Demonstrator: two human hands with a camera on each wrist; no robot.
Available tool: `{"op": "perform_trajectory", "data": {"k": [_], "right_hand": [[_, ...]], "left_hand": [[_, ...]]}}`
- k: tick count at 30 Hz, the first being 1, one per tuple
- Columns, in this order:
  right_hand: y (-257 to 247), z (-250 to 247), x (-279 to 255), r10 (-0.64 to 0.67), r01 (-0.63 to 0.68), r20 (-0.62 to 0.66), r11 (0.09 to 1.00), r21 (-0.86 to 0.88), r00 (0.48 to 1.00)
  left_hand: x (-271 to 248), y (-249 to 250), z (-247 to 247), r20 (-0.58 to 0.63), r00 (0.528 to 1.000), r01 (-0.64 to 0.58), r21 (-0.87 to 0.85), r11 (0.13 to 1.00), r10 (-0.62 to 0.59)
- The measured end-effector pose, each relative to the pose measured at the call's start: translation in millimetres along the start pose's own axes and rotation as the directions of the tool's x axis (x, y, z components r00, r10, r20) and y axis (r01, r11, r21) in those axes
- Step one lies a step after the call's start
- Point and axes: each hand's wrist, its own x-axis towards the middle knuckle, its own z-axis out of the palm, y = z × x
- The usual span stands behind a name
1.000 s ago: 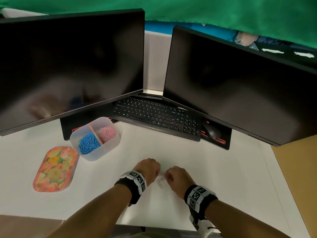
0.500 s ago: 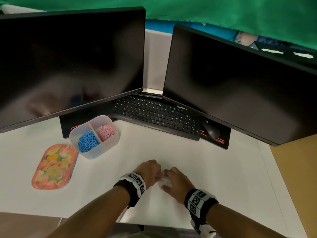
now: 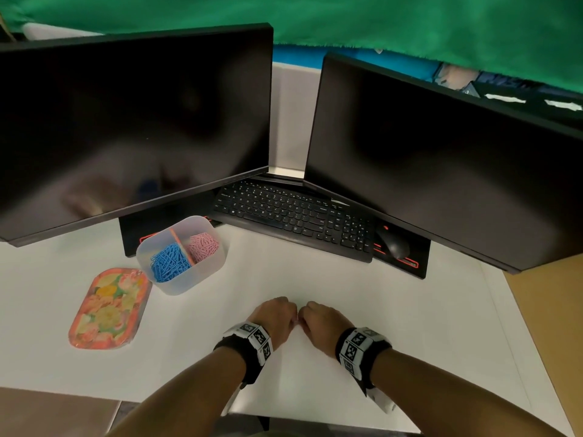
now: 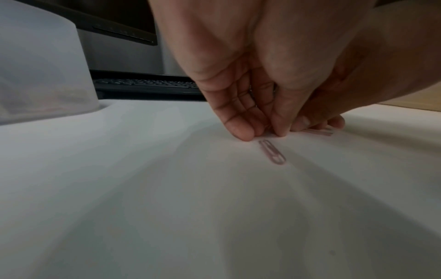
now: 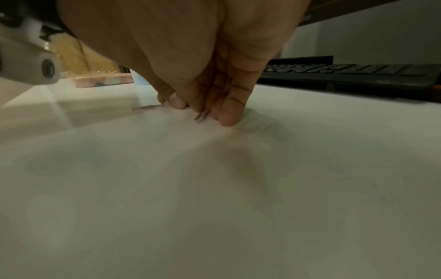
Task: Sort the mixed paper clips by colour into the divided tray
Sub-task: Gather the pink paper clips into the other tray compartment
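Pink and blue heaps already fill the two halves of the divided tray point(image 3: 202, 272), blue clips point(image 3: 168, 263) on its left side, pink clips point(image 3: 202, 246) on its right, well apart from the work. From the head view the left hand point(image 3: 273, 320) and right hand point(image 3: 321, 326) sit knuckle to knuckle on the white desk point(image 3: 410, 326), fingers curled under, hiding whatever lies between them.

The left wrist view shows the left fingertips point(image 4: 241, 132) bunched and pressing the desk just at the end of a loose clip point(image 4: 272, 152) lying flat; it looks pinkish, though the dim light makes that uncertain. It is touched, not lifted.

The right wrist view shows the right hand's thumb and fingers pinching a second clip point(image 5: 201, 116) at the surface.

Flat wire on a smooth desk may skid from under the fingertips, and crowded hands could knock each other's clip away.
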Motion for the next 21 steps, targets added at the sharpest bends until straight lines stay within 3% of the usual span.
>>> {"op": "perform_trajectory", "data": {"k": [5, 9, 15, 17, 21], "right_hand": [[0, -7, 7, -0.083, 0.09, 0.068, 0.99, -0.113, 0.994], [3, -14, 11, -0.072, 0.08, 0.072, 0.991, -0.112, 0.995], [9, -36, 6, 0.101, -0.092, -0.03, 0.974, 0.208, 0.994], [7, -48, 10, 0.141, -0.104, -0.091, 0.94, 0.326, 0.986], [-16, -71, 34, 0.168, -0.089, -0.129, 0.88, 0.467, 0.977]], "left_hand": [[2, -1, -2, 0.072, 0.995, 0.068, 0.101, 0.993, -0.076], [3, 5, -6, 0.119, 0.985, 0.104, 0.178, 0.979, -0.126], [-2, -1, -11, 0.116, 0.987, 0.09, 0.167, 0.982, -0.111], [-6, -9, -20, 0.104, 0.987, 0.112, 0.083, 0.99, -0.12], [-17, -32, -54, -0.052, 0.978, 0.189, -0.17, 0.967, -0.201]]}}
